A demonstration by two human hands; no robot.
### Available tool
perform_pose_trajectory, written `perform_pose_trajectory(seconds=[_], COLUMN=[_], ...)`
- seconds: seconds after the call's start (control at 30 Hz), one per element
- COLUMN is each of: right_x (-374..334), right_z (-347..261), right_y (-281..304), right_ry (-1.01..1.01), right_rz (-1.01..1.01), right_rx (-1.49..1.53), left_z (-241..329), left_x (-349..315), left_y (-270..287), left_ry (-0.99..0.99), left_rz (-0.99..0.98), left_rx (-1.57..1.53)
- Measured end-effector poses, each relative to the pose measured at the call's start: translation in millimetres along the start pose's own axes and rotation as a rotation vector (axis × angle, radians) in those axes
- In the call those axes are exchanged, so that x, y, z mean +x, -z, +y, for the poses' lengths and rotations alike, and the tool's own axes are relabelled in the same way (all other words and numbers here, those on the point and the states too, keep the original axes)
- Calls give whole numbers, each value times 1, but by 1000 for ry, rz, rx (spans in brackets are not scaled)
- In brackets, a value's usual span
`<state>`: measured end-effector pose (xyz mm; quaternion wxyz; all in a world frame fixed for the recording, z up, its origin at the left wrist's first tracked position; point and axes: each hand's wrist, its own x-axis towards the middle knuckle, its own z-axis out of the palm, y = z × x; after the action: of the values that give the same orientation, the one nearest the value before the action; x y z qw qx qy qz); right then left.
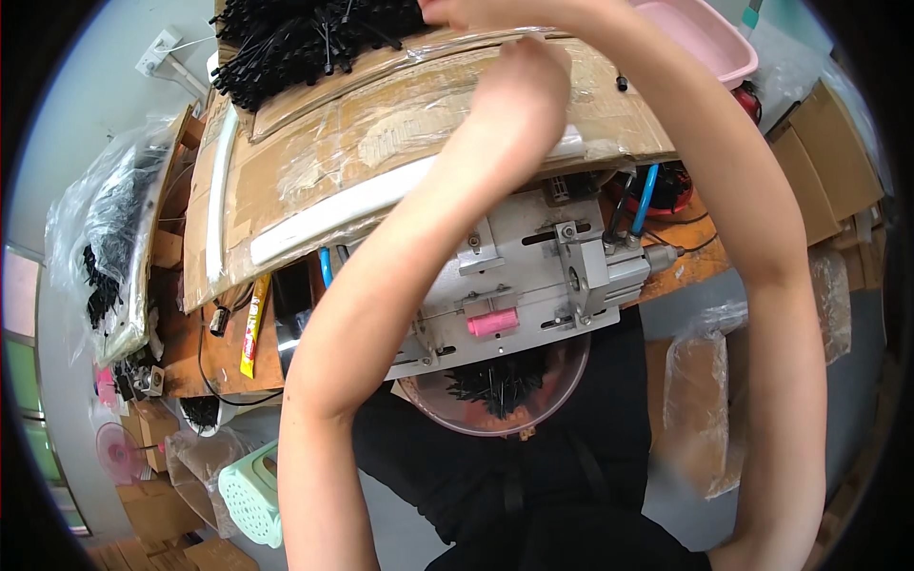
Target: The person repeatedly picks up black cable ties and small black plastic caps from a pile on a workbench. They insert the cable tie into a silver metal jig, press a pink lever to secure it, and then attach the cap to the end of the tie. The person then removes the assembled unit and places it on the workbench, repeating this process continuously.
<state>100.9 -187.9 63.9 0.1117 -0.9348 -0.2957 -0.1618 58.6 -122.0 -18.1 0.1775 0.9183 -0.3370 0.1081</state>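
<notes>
My left hand [524,90] is closed in a loose fist above the plastic-covered cardboard; whatever its fingers hold is hidden. At the upper edge, my right hand [466,11] reaches beside a heap of thin black rod-like parts [305,43] with thicker ends. Its fingers are bent together and partly cut off by the picture's edge, so I cannot make out what is in them. Nearer to me, below my hands, a metal fixture [533,257] holds a pink cylinder [492,322] on its plate. Under its front edge sits a clear bowl [428,409] with more black parts.
The cardboard sheet [419,105] carries white strips [343,209]. A yellow packet [253,328] and cables lie on the wooden table [181,366]. A pink basin [700,38] stands far right, cardboard boxes [828,152] beyond. A mint-green stool [252,495] is at lower left.
</notes>
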Motion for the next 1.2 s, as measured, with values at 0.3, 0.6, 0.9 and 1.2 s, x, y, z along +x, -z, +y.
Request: perform_pose_trajectory(seconds=[0.3, 0.6, 0.9, 1.2], right_x=[-150, -171, -166, -186], right_z=[6, -53, -47, -73], right_y=[-13, -30, -1, -34], right_ry=[-160, -391, -388, -430], right_rz=[191, -126, -635, -651], right_rx=[1255, 1752, 1517, 1622], left_z=[23, 41, 41, 80], left_x=[-147, -219, -246, -275], left_y=[18, 5, 31, -2], left_ry=[-110, -98, -69, 40], left_rz=[440, 385, 134, 230], left_rx=[-237, -77, -679, -605])
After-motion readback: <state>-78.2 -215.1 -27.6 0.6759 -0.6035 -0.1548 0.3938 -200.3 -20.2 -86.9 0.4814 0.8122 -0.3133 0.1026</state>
